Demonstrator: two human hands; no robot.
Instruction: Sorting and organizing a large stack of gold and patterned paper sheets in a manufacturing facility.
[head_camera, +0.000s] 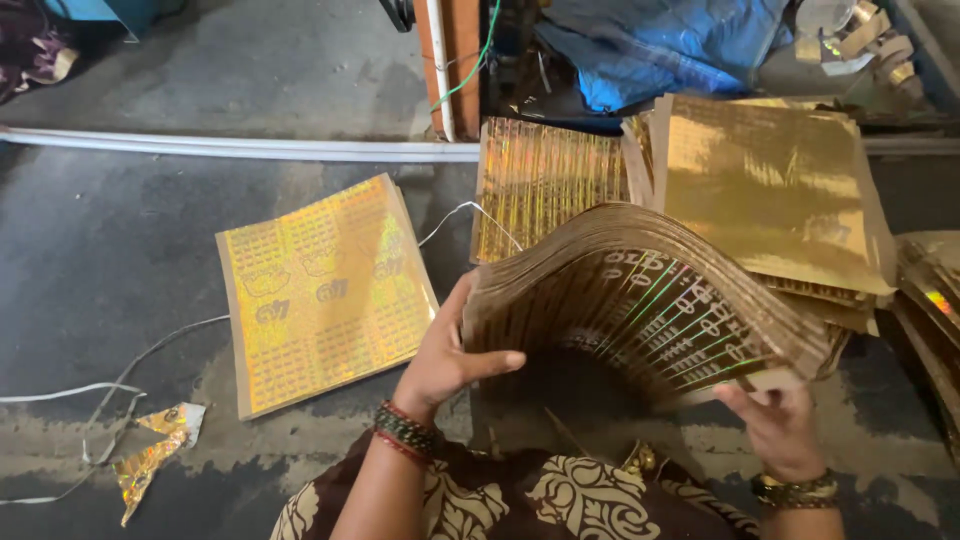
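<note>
Down at the bottom edge of the frame, a lap in brown cloth with cream flower print (560, 500), and both forearms coming up out of it. The left hand (445, 355), beaded bangles on the wrist, sits at lower centre: thumb laid across the near face of a thick stack of golden sheets (640, 300), fingers tucked behind its left end, clamped on it. The right hand (775, 425), a metal bracelet at the wrist, is at lower right, palm up under the stack's right end, fingers curled beneath the lowest sheets, so it grips from below. Between the two hands the stack is bowed upward into an arch, its edges fanned, shiny holographic stripes and printed shapes showing on the front sheet.

At lower left, on the grey floor (110, 270), a crumpled scrap of gold foil (150, 455) lies beside loose white cord (90, 395). Just left of the left hand, a flat pile of yellow holographic sheets (325, 290) rests on the floor, turned at an angle.

Further up, centre, another striped golden pile (545, 185) lies behind the arch, and right of it a tall heap of plain gold sheets (770, 190). More stacked edges sit at the far right (930, 300). Along the top, a white pipe (240, 148) runs across, with a blue plastic sheet (660, 45) at upper right.
</note>
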